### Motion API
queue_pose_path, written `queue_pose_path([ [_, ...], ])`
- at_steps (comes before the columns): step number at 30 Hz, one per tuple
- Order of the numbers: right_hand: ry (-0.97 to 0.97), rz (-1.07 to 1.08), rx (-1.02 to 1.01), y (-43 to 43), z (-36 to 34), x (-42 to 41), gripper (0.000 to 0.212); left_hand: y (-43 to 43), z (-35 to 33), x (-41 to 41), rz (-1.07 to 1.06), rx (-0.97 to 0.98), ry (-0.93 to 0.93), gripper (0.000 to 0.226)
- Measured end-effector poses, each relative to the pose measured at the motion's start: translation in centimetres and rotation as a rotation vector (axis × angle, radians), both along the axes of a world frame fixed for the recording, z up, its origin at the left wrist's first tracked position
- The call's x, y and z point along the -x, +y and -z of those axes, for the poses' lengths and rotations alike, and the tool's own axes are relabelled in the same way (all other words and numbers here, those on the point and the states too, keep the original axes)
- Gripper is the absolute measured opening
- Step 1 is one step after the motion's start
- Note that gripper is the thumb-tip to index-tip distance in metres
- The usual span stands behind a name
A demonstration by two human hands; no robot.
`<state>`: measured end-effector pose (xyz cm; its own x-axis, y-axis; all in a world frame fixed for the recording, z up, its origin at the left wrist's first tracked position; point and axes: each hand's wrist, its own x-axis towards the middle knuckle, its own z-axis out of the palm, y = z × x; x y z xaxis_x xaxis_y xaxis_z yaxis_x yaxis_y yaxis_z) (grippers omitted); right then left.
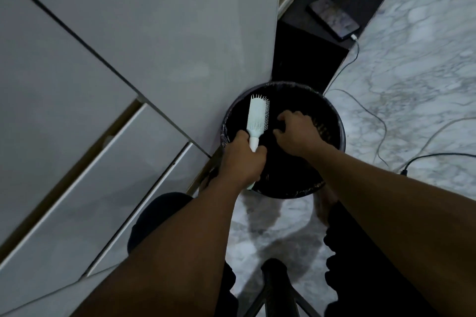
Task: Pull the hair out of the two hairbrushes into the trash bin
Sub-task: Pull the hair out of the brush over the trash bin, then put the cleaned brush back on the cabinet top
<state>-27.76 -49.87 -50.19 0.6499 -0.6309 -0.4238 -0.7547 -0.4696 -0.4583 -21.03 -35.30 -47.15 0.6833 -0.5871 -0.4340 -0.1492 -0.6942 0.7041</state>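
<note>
- Head view: the left hand (242, 159) is wrapped around the handle of the white hairbrush (257, 118), over the trash bin (337, 121).
- The brush's long axis runs six to twelve, bristles facing three o'clock.
- The right hand (298, 134) hovers at the brush's three o'clock, nearer the bristles, fingers curled; whether it pinches hair, I cannot tell.

Two hands (243, 159), one white hairbrush (257, 117), one black trash bin (334, 121), one phone (332, 18)
</note>
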Motion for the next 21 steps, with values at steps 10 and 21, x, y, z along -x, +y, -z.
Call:
queue_pose_path([
  [10,-0.057,-0.302,0.194,-1.2,-22.0,-1.4,0.040,2.0,-17.7,-0.5,-0.026,0.157,-0.303,0.014],
  [21,-0.287,-0.436,0.474,10.1,-45.0,-1.8,0.038,11.4,-36.6,-0.3,-0.128,0.326,-0.678,0.014],
])
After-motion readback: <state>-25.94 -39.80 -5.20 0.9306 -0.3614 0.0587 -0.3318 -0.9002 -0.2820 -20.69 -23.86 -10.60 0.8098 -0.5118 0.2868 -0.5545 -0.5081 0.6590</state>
